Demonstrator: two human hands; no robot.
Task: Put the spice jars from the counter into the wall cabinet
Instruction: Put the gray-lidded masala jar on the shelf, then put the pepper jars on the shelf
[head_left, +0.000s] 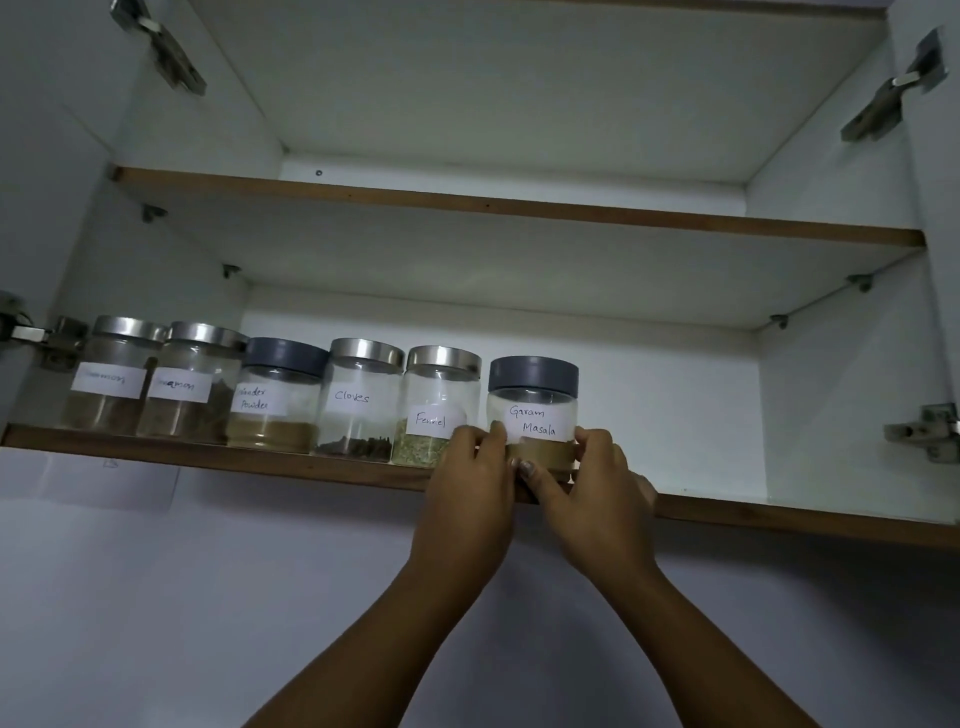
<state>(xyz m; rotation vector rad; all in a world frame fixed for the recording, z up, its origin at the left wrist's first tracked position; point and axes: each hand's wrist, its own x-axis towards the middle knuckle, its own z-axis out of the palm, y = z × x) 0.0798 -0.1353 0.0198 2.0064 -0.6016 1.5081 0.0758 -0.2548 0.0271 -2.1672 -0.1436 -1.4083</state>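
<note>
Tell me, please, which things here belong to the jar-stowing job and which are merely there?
Job:
Garam Masala jar, held by left hand and right hand
five jars already shelved, e.g. Cloves jar, Fennel jar
bottom shelf

Merely there:
upper shelf
door hinges

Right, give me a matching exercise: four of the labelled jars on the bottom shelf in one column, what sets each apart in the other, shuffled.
Jars:
1. Garam Masala jar
2. Cloves jar
3. Fennel jar
4. Coriander Powder jar

Descriptions:
A. silver lid, dark pieces at the bottom
B. grey lid, left hand and right hand on it
C. grey lid, brown powder, no hand on it
D. silver lid, greenish seeds

Pairs: 1-B, 2-A, 3-D, 4-C
</note>
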